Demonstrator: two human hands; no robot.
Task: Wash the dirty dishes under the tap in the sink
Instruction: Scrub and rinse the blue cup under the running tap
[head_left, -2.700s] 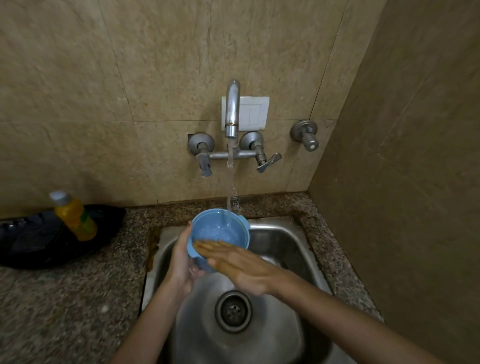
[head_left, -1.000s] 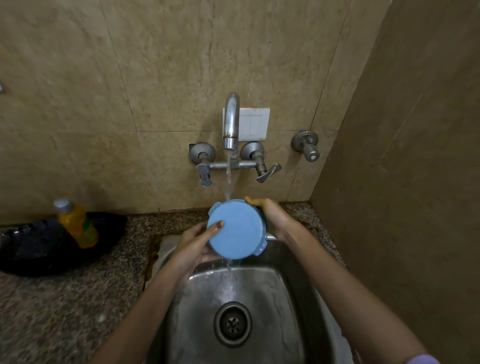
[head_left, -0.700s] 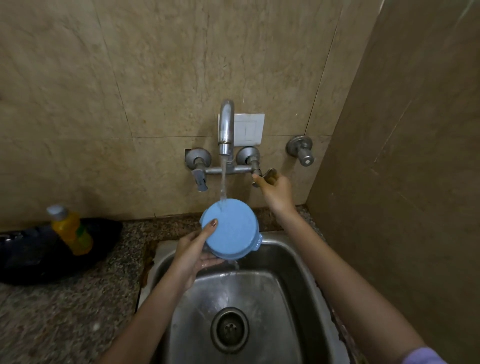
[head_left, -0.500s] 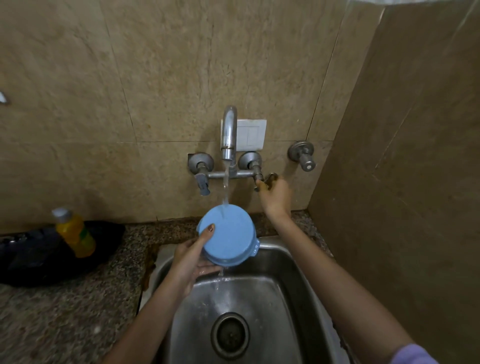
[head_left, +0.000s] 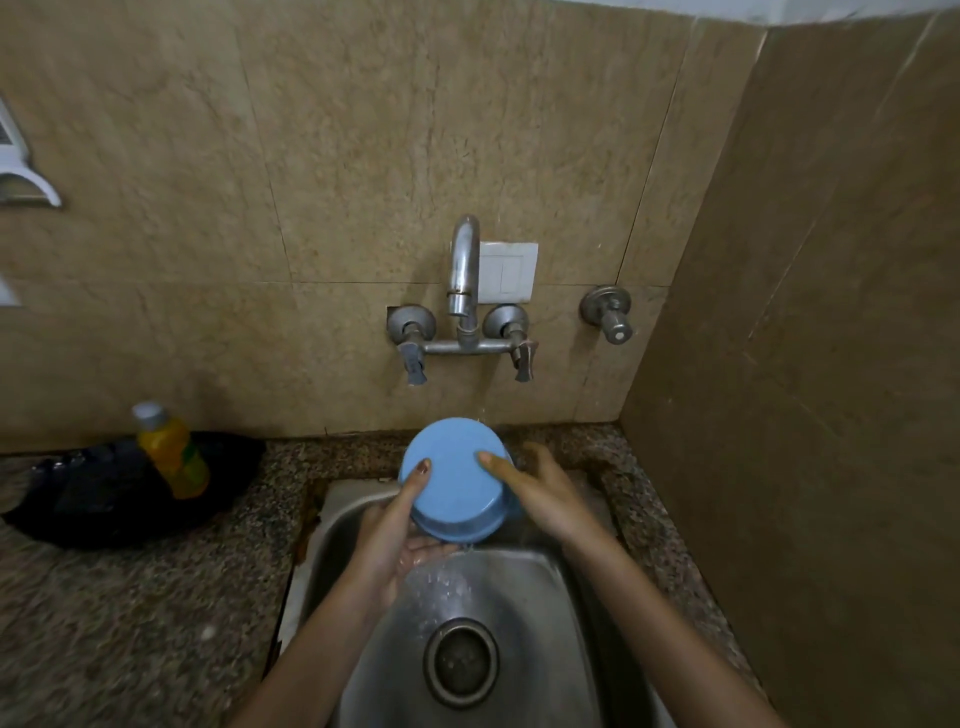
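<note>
A light blue plastic bowl (head_left: 457, 480) is held upside down, its flat base turned toward me, above the back of the steel sink (head_left: 550, 613). My left hand (head_left: 395, 535) grips it from the left and below, thumb on the base. My right hand (head_left: 545, 491) holds its right side with the thumb on the base too. The chrome tap (head_left: 464, 270) on the wall above shows no stream; a few drops fall from the bowl and near its rim.
Two tap levers (head_left: 415, 358) (head_left: 522, 358) hang down; a separate valve (head_left: 608, 314) sticks out at the right. A yellow bottle (head_left: 171, 452) stands in a black tray (head_left: 93, 509) on the granite counter, left. A side wall closes in on the right.
My right hand left the right tap lever and came back to the bowl. The lever now points down and the water stream has stopped. The bowl stays upside down.
</note>
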